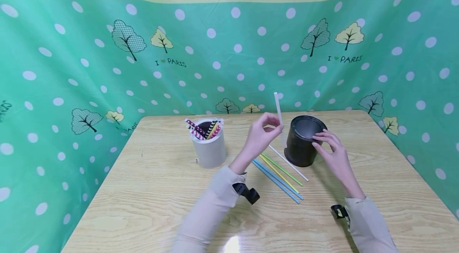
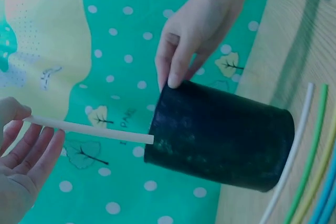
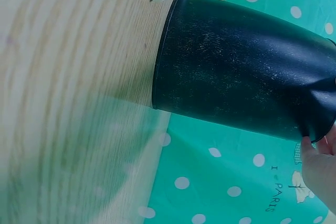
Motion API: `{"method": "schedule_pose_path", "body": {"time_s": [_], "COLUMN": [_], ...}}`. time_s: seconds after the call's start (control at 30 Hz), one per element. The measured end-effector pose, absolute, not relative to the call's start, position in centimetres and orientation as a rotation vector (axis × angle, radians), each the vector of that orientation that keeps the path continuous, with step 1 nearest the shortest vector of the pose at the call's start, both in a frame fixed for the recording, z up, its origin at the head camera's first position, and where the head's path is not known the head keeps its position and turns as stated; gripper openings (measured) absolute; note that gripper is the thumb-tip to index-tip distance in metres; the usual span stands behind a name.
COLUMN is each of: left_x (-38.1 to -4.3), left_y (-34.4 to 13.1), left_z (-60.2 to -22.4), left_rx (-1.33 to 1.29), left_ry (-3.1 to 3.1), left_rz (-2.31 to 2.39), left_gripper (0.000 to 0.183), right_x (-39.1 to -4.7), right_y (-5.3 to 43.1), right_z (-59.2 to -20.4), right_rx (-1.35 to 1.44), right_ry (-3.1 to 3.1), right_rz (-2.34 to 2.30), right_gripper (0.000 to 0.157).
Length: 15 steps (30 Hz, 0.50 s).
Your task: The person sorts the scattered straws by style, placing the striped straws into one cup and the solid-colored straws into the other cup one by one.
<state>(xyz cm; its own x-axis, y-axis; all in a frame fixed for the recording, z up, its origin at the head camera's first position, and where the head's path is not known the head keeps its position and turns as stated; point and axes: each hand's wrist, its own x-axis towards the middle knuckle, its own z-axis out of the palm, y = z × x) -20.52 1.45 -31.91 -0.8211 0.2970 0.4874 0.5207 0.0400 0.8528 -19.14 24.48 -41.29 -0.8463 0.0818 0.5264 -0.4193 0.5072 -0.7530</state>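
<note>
Our left hand [image 1: 264, 133] pinches a straw [image 1: 278, 105], nearly upright, left of the cup [image 1: 300, 150]. Our right hand [image 1: 333, 152] grips the cup.

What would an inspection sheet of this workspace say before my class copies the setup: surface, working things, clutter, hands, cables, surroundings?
Surface: wood-grain table, bright glare patch at the near side.
Working things: raised white stick; black cup; on the table, another white stick, a green stick, a yellow stick, two blue sticks; white container holding patterned sticks.
Clutter: nothing seen.
Hands: left hand pinches the raised white stick; right hand holds the black cup's rim.
Cables: nothing seen.
Surroundings: green dotted cloth printed with trees and "PARIS".
</note>
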Motion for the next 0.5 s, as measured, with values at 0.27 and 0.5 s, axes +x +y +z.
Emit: {"method": "schedule_pose_path", "body": {"time_s": [0.27,0.5], "left_x": [-20.7,-22.7], "left_y": [2.6,4.3], "left_z": [-31.1,-32.8], "left_rx": [-0.812,-0.76], "left_ry": [-2.043,-1.983], "left_rz": [-1.941,-1.979], "left_gripper": [0.015,0.015], "right_x": [-17.9,-19.2], "right_y": [23.3,24.5], "right_z": [-39.4,-41.3], "right_rx": [0.267,0.292], "right_ry": [-2.254,-2.231], "right_rz": [1.32,1.327], "right_gripper": [0.02,0.021]}}
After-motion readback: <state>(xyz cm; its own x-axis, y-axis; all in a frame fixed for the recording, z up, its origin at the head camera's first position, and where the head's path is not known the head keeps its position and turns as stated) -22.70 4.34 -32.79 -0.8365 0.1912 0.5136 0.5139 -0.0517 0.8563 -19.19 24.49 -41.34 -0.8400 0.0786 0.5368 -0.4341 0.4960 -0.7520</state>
